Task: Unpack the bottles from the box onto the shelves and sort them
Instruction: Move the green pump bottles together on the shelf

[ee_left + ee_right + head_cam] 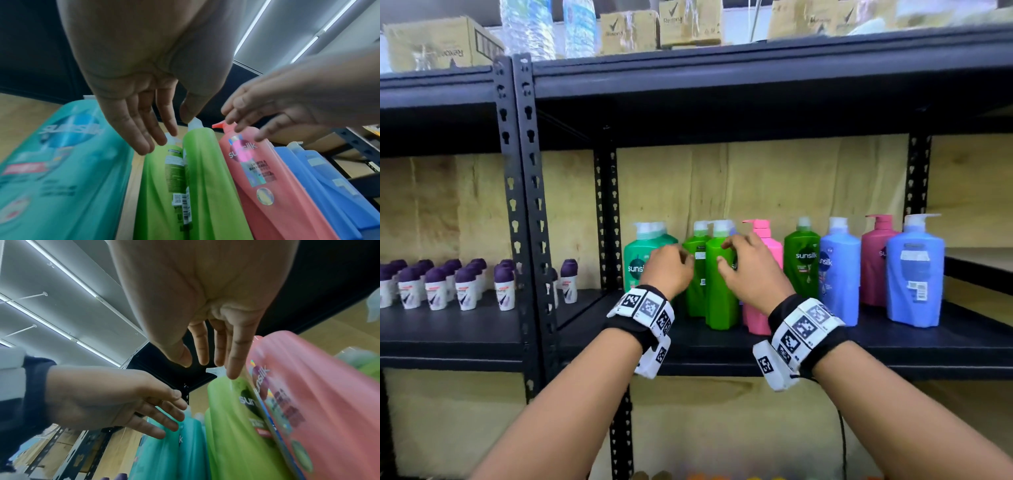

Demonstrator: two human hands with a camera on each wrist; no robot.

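Pump shampoo bottles stand in a row on the black shelf (722, 354): a teal bottle (638, 260), two light green bottles (720, 294), a pink bottle (768, 246), a dark green bottle (802, 263), a blue bottle (839, 274), a dark pink one (876, 263) and another blue one (914, 277). My left hand (671, 265) hovers with straight fingers before the teal and light green bottles (205, 178). My right hand (748, 265) reaches with loose fingers between the front light green bottle (228, 426) and the pink bottle (308, 386). Neither hand holds anything.
Small white deodorants with purple caps (448, 286) fill the left shelf bay. Black perforated uprights (524, 205) divide the bays. The shelf above carries cardboard boxes (441, 42) and wrapped water bottles (527, 27). Plywood backs the shelves.
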